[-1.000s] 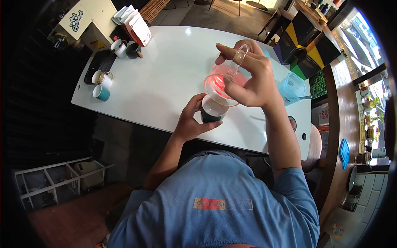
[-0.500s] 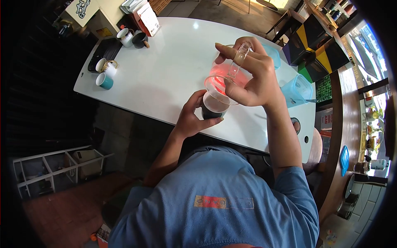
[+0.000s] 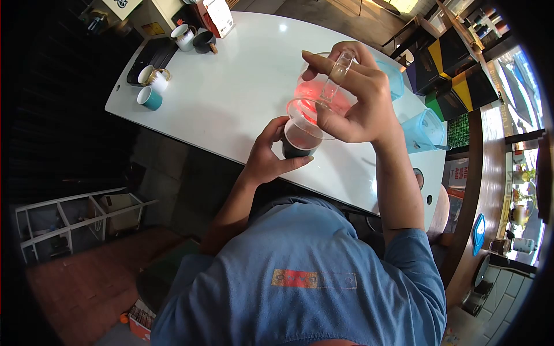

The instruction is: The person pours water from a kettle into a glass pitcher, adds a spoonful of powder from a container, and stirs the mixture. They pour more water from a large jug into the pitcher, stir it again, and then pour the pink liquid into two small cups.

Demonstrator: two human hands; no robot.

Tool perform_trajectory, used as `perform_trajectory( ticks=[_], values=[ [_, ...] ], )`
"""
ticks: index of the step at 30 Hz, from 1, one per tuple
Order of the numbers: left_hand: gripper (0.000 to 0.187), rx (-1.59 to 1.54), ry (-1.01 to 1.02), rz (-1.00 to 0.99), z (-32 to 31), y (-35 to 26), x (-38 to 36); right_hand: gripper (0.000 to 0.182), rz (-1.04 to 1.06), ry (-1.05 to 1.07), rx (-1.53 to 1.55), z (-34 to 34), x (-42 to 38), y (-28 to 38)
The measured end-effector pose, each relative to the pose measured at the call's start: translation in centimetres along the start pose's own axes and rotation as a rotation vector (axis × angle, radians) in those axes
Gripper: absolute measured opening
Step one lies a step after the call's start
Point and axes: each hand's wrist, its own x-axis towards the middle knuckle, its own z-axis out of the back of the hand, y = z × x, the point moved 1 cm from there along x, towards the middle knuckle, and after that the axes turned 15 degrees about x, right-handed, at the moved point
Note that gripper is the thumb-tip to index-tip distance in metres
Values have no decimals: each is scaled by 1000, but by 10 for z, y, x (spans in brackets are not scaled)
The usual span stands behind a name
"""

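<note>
My right hand (image 3: 363, 101) is closed round the handle of a clear pitcher (image 3: 309, 92) with pinkish-red liquid in it. The pitcher is tipped toward me, its rim low and overlapping the far side of a cup. That cup (image 3: 301, 138), dark outside and pale within, is gripped by my left hand (image 3: 268, 158), with fingers on its far left and the thumb along the near side. A pink tint shows inside the cup. Both vessels are over the near edge of the white table (image 3: 231, 86).
At the left end stand a teal cup (image 3: 150, 98), a white mug (image 3: 159, 79), another white mug (image 3: 183, 37) and a black mug (image 3: 204, 42). A light-blue pitcher (image 3: 422, 131) and a light-blue container (image 3: 392, 79) stand on the right. A wooden counter (image 3: 472, 190) runs beyond.
The view has shifted slightly. Both hands keep nearly the same pose, with the pitcher still tilted over the cup, whose inside looks a little pinker.
</note>
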Motion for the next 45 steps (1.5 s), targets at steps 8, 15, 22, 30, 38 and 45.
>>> perform_trajectory(
  ticks=[8,15,22,30,38,45],
  values=[
    [75,-6,-25,13,-2,2,1,47,4,2,-3,-2,2,-5],
    [73,-59,-67,42,-6,9,1,46,-3,25,2,-3,4,-8],
    [72,19,-90,8,-3,11,3,47,10,32,-18,-4,5,-9],
    [73,61,-89,4,-2,10,5,47,-6,18,-26,-6,6,-7],
    [74,29,-81,-5,-3,16,6,49,-14,24,-42,-8,4,-8],
    [73,2,-75,9,-4,16,6,49,-11,31,-55,-8,4,-9]
  ],
)
